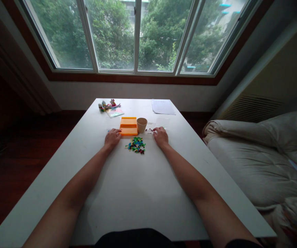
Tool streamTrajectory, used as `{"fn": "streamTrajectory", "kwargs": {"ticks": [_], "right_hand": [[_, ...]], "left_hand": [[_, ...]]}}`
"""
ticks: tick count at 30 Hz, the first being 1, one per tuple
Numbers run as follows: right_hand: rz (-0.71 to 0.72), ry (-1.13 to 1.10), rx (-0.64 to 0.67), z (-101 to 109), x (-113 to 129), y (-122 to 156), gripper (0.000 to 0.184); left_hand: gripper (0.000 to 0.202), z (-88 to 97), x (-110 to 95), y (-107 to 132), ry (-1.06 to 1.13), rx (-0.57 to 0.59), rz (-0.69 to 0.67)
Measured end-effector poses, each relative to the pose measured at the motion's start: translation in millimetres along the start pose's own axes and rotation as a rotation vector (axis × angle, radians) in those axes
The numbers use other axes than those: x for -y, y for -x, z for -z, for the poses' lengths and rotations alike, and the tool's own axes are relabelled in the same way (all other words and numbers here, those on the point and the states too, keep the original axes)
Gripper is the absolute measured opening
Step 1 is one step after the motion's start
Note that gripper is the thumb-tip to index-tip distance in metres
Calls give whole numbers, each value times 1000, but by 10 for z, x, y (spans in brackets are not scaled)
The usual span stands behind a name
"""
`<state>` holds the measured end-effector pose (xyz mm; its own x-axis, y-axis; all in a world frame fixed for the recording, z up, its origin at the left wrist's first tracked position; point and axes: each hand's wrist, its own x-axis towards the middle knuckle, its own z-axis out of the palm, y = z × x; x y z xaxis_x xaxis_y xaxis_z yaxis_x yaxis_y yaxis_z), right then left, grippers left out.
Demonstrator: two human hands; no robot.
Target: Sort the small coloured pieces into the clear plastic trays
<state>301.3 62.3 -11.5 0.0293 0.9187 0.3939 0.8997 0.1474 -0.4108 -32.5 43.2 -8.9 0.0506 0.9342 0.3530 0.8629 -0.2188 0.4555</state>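
Note:
Both my arms reach out over a white table (127, 193). My left hand (112, 137) rests on the table with its fingers curled, touching the near left corner of an orange box (129, 126). My right hand (160, 135) lies palm down to the right, fingers bent, beside a few tiny dark pieces (149, 130). Between the hands sits a small pile of colourful little bricks (136, 145). A beige paper cup (141, 124) stands just right of the orange box. Whether either hand pinches a piece is hidden.
At the table's far left stand small toy figures (106, 104) and a printed leaflet (115, 112). A sheet of paper (163, 106) lies at the far right. Clear plastic bags (163, 122) lie near the cup. A bed with a pale duvet (264, 151) flanks the right side.

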Motion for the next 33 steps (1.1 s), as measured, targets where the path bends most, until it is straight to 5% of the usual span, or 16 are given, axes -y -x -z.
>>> {"fn": "streamTrajectory", "kwargs": {"ticks": [13, 24, 28, 33], "right_hand": [[13, 1, -32, 7, 1, 5, 25], [205, -88, -83, 242, 366, 97, 27], [289, -144, 55, 283, 489, 158, 24], [548, -242, 419, 283, 586, 227, 12]], "left_hand": [[25, 18, -19, 6, -11, 9, 8], [29, 24, -40, 22, 58, -22, 53], [29, 52, -70, 31, 75, -56, 48], [28, 74, -99, 39, 100, -79, 22]]}}
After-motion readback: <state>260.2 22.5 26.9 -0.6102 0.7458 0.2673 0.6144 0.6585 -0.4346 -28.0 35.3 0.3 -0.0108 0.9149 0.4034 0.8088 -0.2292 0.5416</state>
